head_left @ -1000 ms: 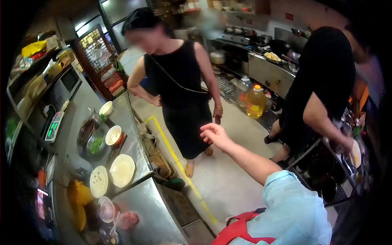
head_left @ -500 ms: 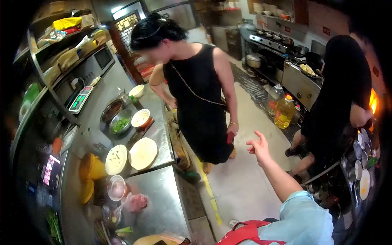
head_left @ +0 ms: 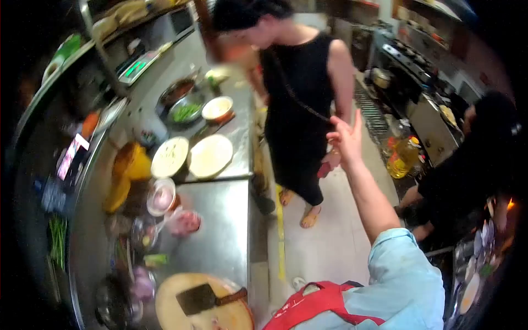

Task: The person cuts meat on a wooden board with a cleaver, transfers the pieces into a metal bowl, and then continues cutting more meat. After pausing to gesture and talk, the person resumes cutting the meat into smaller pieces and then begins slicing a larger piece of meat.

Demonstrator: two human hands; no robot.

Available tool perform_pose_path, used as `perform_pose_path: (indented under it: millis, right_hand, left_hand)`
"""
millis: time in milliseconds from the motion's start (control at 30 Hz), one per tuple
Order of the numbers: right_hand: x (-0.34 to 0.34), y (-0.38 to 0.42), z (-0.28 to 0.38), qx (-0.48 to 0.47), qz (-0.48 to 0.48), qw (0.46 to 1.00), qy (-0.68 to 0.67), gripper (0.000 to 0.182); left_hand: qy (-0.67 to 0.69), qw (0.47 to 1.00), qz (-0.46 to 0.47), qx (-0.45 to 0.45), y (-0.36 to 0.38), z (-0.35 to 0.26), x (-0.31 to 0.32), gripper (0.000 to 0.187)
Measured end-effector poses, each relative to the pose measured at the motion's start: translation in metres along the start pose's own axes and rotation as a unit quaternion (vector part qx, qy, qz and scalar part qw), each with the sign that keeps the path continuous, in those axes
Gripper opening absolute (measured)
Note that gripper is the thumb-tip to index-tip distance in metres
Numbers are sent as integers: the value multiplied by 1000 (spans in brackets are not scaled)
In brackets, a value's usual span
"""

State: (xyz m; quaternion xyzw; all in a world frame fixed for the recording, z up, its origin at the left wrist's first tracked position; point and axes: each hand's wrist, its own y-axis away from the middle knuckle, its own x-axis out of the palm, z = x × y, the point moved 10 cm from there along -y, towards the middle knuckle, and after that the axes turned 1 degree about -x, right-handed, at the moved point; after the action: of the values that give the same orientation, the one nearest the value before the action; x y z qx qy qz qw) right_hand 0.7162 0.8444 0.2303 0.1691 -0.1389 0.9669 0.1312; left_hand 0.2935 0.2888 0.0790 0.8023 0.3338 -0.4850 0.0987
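My right hand (head_left: 346, 143) is raised at the end of an outstretched arm in a light blue sleeve (head_left: 404, 264). Nothing is in it; one finger points up and the others are apart, partly bent. Behind it stands a person in a black dress (head_left: 300, 104), overlapping it in view, who holds a small dark red object (head_left: 323, 169). My left hand is out of view. Below, a cleaver (head_left: 197, 300) lies on a round wooden cutting board (head_left: 168, 289) at the steel counter's near end, clear of my hand.
Bagged meat (head_left: 184, 222), two pale round discs (head_left: 211, 155) and a bowl of chopped greens (head_left: 186, 112) sit on the steel counter (head_left: 223, 209). Oil jugs (head_left: 403, 158) stand on the floor at right. Another person in black (head_left: 467, 148) works by the stove.
My view has tilted down and turned left, bringing the cutting board and cleaver into sight. My right hand now appears higher, one finger more upright. The person at right is bent lower.
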Motion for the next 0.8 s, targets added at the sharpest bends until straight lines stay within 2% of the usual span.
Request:
perform_pose_path:
  millis: [33,67,167,267,367,467,533,567,600,667,700,733,800]
  right_hand:
    - [17,-1,3,-25,24,999,-1,78]
    - [35,10,1,-31,57,997,30,76]
    - [74,58,-52,48,189,978,70,75]
    - [80,106,-122,156,240,956,62,73]
    - [71,135,-166,249,237,937,56,71]
    - [63,154,-178,286,236,925,87,73]
    - [51,161,-207,292,220,924,108,78]
    - [43,169,-216,328,219,907,149,78]
    - [34,175,-233,360,207,900,131,78]
    - [31,194,-235,422,215,871,130,68]
    - [26,201,-250,409,249,863,158,61]
    - [18,213,-271,379,318,837,235,56]
    - [12,245,-305,329,455,758,332,48]
  left_hand:
    - [83,989,-5,-124,5,11,0,39]
    - [77,989,-1,-126,1,8,10,39]
    - [42,988,60,-137,21,41,22,38]
    - [69,996,11,-53,16,45,22,38]
    - [62,996,-10,-57,14,33,9,35]
    - [186,949,-2,-253,16,39,3,28]
    - [49,983,3,-177,15,49,-2,23]
    - [-16,990,7,-141,18,51,3,21]
    - [-22,990,-25,-135,21,55,4,21]
    - [-21,987,-33,-158,17,56,6,21]
    - [-25,986,-17,-166,22,57,5,22]
    - [-31,989,-27,-139,20,52,3,22]
    - [-78,980,-31,-182,20,53,3,22]
